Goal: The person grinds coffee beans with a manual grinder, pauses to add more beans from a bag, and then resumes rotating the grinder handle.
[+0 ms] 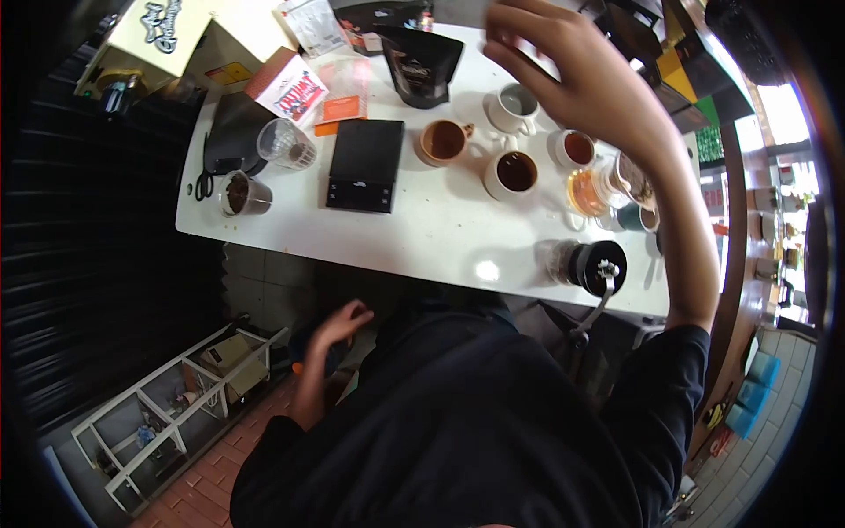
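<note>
My right hand (572, 75) reaches across the far side of the white table (440, 233), smeared a little by motion. Its thumb stands apart from the curved fingers and nothing shows in it. Below it are a grey-white mug (513, 110), a small cup of reddish-brown liquid (576, 149) and a white mug of dark coffee (512, 175). A brown cup (442, 143) stands to the left. Down beside my body, off the table, my left hand (341, 326) hangs with loosely bent, parted fingers, holding nothing.
A black scale (365, 167) lies left of the cups. Two clear cups, one with coffee grounds (244, 195), stand farther left. Near the front right edge sits a hand-crank coffee grinder (598, 267). A glass server (587, 194) holds amber liquid. A black pouch (421, 66) stands behind.
</note>
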Motion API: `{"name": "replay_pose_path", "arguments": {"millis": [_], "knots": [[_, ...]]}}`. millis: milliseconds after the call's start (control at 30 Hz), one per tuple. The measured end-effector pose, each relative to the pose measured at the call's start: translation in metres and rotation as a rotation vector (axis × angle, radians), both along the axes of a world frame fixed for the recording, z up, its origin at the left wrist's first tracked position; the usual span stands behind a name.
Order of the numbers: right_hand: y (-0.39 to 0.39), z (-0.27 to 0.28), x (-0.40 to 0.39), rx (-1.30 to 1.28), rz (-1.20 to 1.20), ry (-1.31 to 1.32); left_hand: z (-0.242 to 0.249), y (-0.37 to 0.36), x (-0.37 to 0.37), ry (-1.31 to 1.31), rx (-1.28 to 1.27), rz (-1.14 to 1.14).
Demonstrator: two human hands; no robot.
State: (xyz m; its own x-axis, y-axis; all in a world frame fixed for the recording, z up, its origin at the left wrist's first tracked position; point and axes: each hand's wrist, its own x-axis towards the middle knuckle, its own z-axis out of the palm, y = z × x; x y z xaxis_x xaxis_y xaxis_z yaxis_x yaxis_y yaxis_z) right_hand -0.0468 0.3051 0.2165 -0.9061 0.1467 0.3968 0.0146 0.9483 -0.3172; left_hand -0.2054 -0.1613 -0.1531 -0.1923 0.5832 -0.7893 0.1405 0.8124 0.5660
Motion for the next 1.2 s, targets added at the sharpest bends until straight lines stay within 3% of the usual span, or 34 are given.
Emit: {"name": "replay_pose_path", "arguments": {"millis": [33,67,100,167,300,433,567,667,733,933,1000,1200], "knots": [[-0.011,0.014,0.033,0.087,0.013,0.017,0.039,0.024,-0.001,-0.063,0.064,-0.065],[-0.042,0.037,0.062,-0.202,-0.137,-0.14,0.085,0.05,0.003,-0.058,0.199,-0.101],[-0.037,0.033,0.091,0.065,-0.007,0.005,0.116,0.069,0.011,-0.041,0.367,-0.134],[-0.059,0.032,0.147,-0.129,-0.132,0.028,0.168,0.108,0.03,-0.017,0.512,-0.187],[-0.085,0.002,0.24,-0.341,-0.379,0.107,0.193,0.162,0.097,0.055,0.802,-0.144],[-0.107,-0.074,0.29,-0.566,-0.448,0.156,0.161,0.22,0.172,0.096,1.018,-0.075],[-0.135,-0.137,0.294,-0.351,-0.279,0.317,0.135,0.269,0.226,0.265,1.074,-0.239],[-0.155,-0.148,0.286,-0.29,-0.067,0.294,0.107,0.282,0.26,0.263,1.12,-0.19],[-0.155,-0.155,0.284,-0.215,-0.047,0.262,0.097,0.289,0.268,0.313,1.195,-0.216],[-0.14,-0.15,0.258,0.023,0.105,0.157,0.085,0.304,0.283,0.221,1.106,-0.104],[-0.141,-0.156,0.244,0.11,0.22,0.097,0.077,0.312,0.295,-0.498,0.716,0.495],[-0.142,-0.172,0.214,0.115,0.355,0.117,0.006,0.314,0.313,-0.861,0.708,0.864]]}}
